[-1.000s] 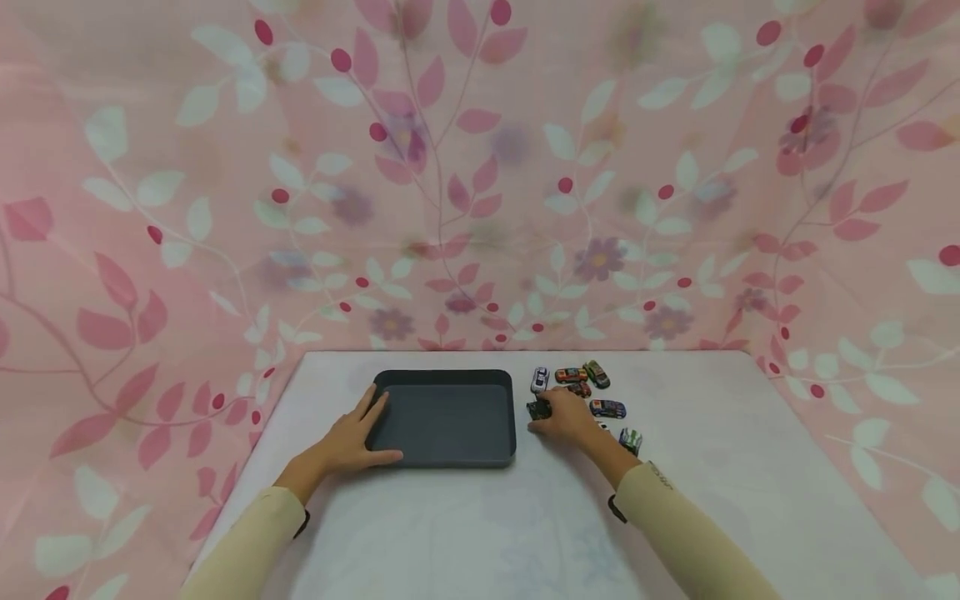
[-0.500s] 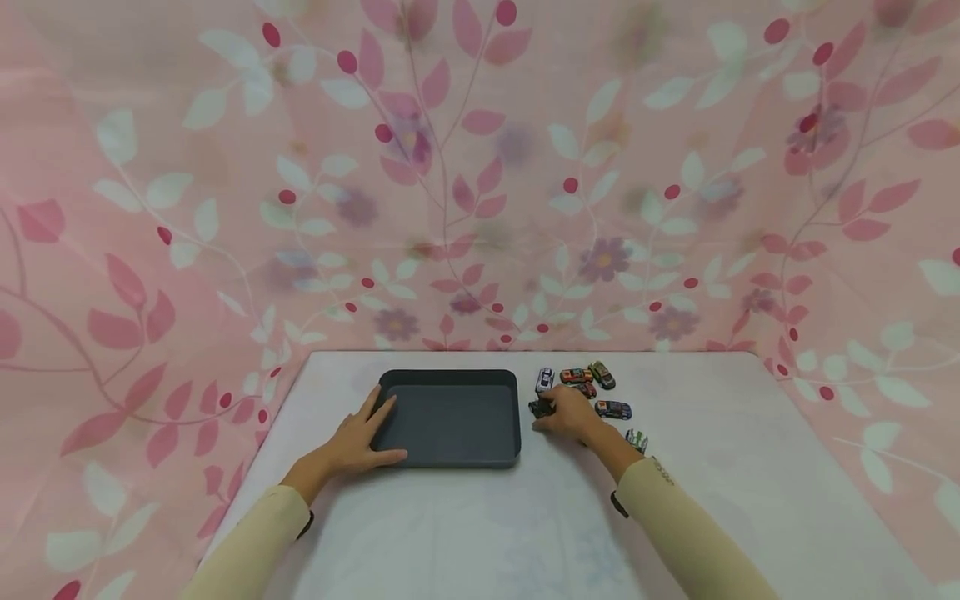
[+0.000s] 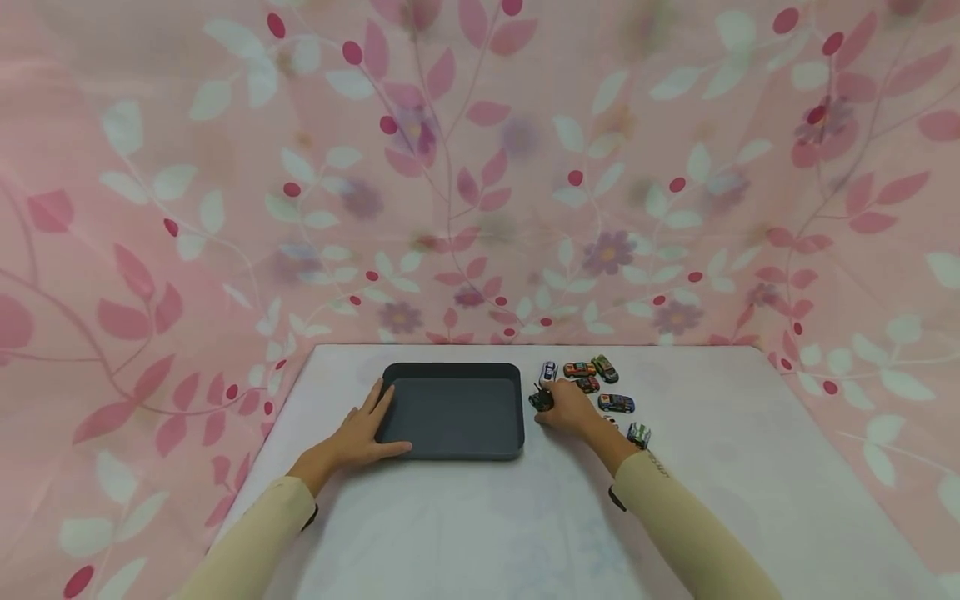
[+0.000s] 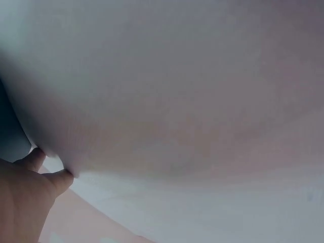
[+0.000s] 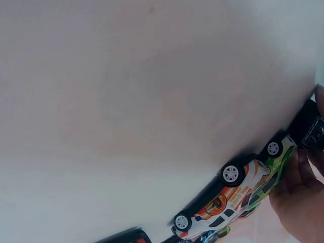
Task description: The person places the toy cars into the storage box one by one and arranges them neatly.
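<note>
A dark grey rectangular tray (image 3: 450, 417) lies on the white-covered table. My left hand (image 3: 358, 437) rests on its left side, fingers spread over the rim and thumb along the near edge; in the left wrist view, part of this hand (image 4: 25, 197) shows beside the tray. Just right of the tray, my right hand (image 3: 567, 408) pinches a black toy car (image 3: 540, 401). The right wrist view shows the black toy car (image 5: 310, 124) between thumb and fingers, partly cut off by the frame. A white toy car (image 3: 548, 372) stands right behind those fingers.
Several toy cars cluster around the right hand: an orange one (image 3: 579, 369), a green one (image 3: 605, 368), a red one (image 3: 587, 384), a blue one (image 3: 617, 403) and a green-and-white one (image 3: 639, 434). Another white one (image 5: 223, 202) is mostly hidden under the right wrist. A floral curtain (image 3: 480, 208) hangs behind.
The head view has shifted slightly. The black toy car looks a little more tilted in my right hand's fingers. My left hand stays on the tray.
</note>
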Tool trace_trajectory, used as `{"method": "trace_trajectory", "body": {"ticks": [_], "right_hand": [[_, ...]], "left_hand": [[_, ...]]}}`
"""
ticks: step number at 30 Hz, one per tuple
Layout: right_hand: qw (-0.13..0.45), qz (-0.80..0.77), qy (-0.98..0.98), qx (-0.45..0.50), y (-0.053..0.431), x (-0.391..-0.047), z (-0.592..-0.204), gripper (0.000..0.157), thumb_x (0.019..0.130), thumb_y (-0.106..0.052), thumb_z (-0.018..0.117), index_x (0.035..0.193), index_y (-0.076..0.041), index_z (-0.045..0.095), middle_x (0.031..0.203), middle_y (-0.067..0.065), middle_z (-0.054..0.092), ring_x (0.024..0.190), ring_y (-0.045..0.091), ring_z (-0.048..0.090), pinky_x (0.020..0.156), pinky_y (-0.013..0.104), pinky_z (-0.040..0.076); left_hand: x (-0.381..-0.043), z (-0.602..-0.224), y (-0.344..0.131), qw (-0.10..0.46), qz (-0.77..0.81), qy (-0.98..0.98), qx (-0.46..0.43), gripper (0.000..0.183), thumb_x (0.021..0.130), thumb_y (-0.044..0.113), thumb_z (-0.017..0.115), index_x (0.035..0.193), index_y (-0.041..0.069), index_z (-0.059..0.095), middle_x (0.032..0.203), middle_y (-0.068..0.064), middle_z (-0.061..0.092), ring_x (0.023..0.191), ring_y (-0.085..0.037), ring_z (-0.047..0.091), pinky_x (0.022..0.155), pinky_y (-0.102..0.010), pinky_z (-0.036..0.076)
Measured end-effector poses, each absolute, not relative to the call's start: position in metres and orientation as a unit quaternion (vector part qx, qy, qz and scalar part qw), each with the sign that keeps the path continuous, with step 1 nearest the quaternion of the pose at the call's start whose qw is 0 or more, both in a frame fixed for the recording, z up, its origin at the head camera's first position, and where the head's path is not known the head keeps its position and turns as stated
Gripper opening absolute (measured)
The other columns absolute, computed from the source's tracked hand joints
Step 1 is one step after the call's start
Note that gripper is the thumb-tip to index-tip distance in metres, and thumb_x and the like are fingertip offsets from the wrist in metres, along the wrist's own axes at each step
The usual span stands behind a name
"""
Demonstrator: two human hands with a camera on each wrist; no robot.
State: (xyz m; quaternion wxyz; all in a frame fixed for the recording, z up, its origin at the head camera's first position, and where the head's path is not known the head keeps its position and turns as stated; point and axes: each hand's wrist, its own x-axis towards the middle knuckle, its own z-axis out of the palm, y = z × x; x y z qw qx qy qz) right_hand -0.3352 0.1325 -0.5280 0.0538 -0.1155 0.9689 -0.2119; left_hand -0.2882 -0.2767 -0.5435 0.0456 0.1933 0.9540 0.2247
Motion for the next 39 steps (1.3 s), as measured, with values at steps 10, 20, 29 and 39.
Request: {"method": "trace_trajectory", "body": {"ticks": [10, 20, 29, 39], "right_hand": [[0.036, -0.258, 0.960, -0.105, 0.138, -0.334, -0.529, 0.060, 0.081, -0.024, 0.082, 0.130, 0.003, 0.061, 0.123, 0.023, 0.064, 0.114, 0.036, 0.061, 0.100, 0.051, 0.047], [-0.031, -0.330, 0.941, -0.069, 0.139, -0.335, -0.515, 0.055, 0.085, -0.027, 0.078, 0.130, 0.001, 0.062, 0.127, 0.024, 0.063, 0.115, 0.039, 0.060, 0.096, 0.053, 0.048], [-0.055, -0.329, 0.938, -0.100, 0.113, -0.339, -0.502, 0.050, 0.084, -0.028, 0.078, 0.128, -0.006, 0.065, 0.116, 0.020, 0.064, 0.101, 0.031, 0.061, 0.090, 0.048, 0.050], [-0.020, -0.374, 0.919, -0.124, 0.077, -0.329, -0.501, 0.047, 0.082, -0.020, 0.081, 0.125, -0.008, 0.068, 0.105, 0.017, 0.064, 0.084, 0.022, 0.059, 0.076, 0.037, 0.050]], "left_hand": [[-0.287, -0.542, -0.276, 0.049, 0.228, 0.955, 0.185, 0.111, 0.082, 0.067, 0.066, 0.161, 0.012, 0.011, 0.166, -0.018, -0.005, 0.144, -0.044, 0.034, 0.113, -0.071, 0.015], [-0.286, -0.537, -0.274, 0.076, 0.228, 0.955, 0.174, 0.118, 0.082, 0.068, 0.066, 0.160, 0.005, 0.003, 0.167, -0.016, -0.007, 0.148, -0.042, 0.025, 0.114, -0.070, 0.012], [-0.288, -0.534, -0.276, 0.072, 0.225, 0.956, 0.172, 0.123, 0.079, 0.069, 0.068, 0.159, 0.003, 0.002, 0.167, -0.016, -0.007, 0.150, -0.040, 0.021, 0.115, -0.069, 0.012], [-0.287, -0.536, -0.274, 0.077, 0.220, 0.958, 0.167, 0.125, 0.078, 0.070, 0.068, 0.159, 0.003, 0.001, 0.167, -0.016, -0.009, 0.150, -0.040, 0.023, 0.115, -0.068, 0.014]]}}
